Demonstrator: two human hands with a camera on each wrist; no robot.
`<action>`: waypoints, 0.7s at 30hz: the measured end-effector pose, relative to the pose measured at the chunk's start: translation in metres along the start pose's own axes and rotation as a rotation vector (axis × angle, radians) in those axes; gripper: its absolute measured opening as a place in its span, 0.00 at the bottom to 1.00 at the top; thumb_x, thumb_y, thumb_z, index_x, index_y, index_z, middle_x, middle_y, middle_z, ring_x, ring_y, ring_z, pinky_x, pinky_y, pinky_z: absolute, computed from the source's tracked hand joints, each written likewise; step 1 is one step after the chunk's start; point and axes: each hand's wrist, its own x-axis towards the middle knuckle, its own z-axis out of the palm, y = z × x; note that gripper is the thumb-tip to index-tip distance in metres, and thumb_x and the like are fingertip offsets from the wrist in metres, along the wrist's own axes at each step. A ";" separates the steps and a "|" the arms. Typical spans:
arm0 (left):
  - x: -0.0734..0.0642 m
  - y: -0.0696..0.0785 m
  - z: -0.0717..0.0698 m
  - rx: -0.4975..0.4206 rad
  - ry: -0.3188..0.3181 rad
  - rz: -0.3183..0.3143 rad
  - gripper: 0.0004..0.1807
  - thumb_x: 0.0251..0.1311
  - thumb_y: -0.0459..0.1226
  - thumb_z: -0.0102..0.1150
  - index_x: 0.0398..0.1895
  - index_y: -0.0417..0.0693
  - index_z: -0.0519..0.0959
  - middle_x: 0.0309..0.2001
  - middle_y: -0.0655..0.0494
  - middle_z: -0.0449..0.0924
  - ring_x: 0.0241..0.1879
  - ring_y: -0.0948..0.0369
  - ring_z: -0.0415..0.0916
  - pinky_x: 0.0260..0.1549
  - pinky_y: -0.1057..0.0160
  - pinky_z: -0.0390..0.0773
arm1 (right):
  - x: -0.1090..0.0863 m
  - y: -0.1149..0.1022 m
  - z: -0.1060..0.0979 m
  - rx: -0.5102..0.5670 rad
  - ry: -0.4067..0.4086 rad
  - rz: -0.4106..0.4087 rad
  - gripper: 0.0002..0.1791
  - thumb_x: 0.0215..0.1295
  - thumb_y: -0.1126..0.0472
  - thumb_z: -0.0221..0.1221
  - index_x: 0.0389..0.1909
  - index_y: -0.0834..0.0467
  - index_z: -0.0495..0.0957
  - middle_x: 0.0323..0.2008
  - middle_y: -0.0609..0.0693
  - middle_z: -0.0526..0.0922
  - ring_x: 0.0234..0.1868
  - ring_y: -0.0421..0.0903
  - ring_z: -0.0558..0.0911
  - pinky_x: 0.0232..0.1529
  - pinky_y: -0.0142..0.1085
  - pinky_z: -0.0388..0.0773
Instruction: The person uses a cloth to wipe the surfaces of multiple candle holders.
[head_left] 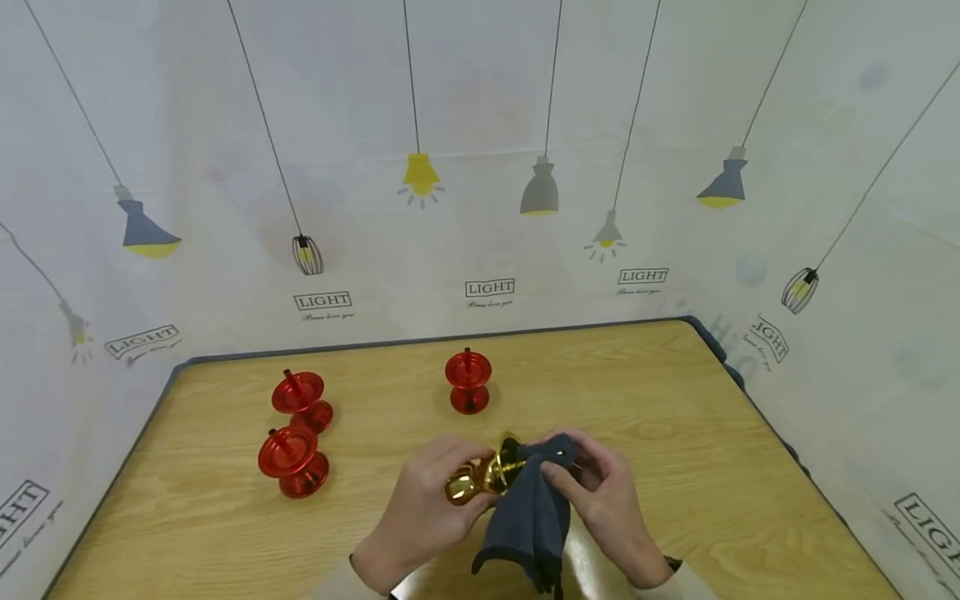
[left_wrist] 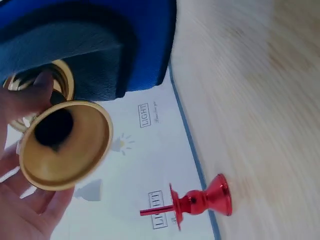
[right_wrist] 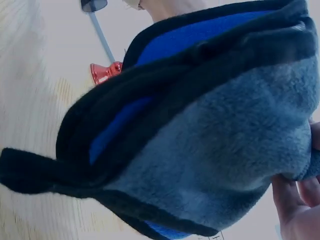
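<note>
**Gold holder gripped by the left hand, its far end wrapped in cloth under the right**

A gold candle holder (head_left: 491, 476) was held tilted above the table (head_left: 750, 450), between the two hands. Its foot end was gripped by the left hand (head_left: 431, 492), with the thumb and fingers curled round it; in the left wrist view the flared foot was turned toward the camera. The dish was set between the hands, and the slim end beyond it was pointed toward the right hand (head_left: 606, 496). There a dark grey cloth (head_left: 528, 512) was pinched round that end by the right thumb and fingers, its loose part left hanging in folds below, with a blue inner side shown in the wrist views. A lone red holder (head_left: 468, 385) was placed beyond the hands. Two red candle holders (head_left: 288, 457) were grouped at the left; whether they touched could not be told.
</note>
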 end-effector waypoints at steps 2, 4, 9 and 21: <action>-0.001 0.002 0.001 0.027 -0.003 0.002 0.25 0.45 0.36 0.82 0.49 0.49 0.83 0.42 0.59 0.85 0.42 0.63 0.81 0.42 0.64 0.83 | -0.001 0.001 -0.001 0.009 -0.007 0.001 0.13 0.69 0.70 0.62 0.52 0.68 0.78 0.47 0.52 0.88 0.47 0.45 0.87 0.43 0.36 0.86; -0.001 0.002 -0.001 0.004 -0.043 -0.007 0.23 0.49 0.36 0.80 0.49 0.49 0.83 0.42 0.59 0.86 0.40 0.64 0.81 0.41 0.65 0.83 | -0.002 0.001 -0.002 0.019 -0.032 -0.006 0.12 0.69 0.71 0.61 0.52 0.68 0.77 0.48 0.51 0.87 0.47 0.45 0.87 0.44 0.36 0.86; 0.000 -0.004 -0.008 -0.282 -0.292 -0.104 0.10 0.67 0.37 0.65 0.49 0.46 0.83 0.41 0.55 0.87 0.40 0.70 0.82 0.39 0.68 0.83 | -0.003 0.004 -0.007 0.043 -0.129 -0.058 0.12 0.68 0.75 0.59 0.51 0.68 0.76 0.49 0.49 0.87 0.50 0.43 0.86 0.46 0.35 0.85; 0.000 -0.002 -0.011 -0.356 -0.342 -0.207 0.19 0.66 0.40 0.67 0.57 0.44 0.80 0.47 0.51 0.86 0.44 0.67 0.82 0.44 0.65 0.83 | -0.005 0.004 -0.006 0.048 -0.103 -0.038 0.12 0.71 0.73 0.57 0.53 0.70 0.75 0.49 0.49 0.87 0.48 0.43 0.87 0.45 0.33 0.85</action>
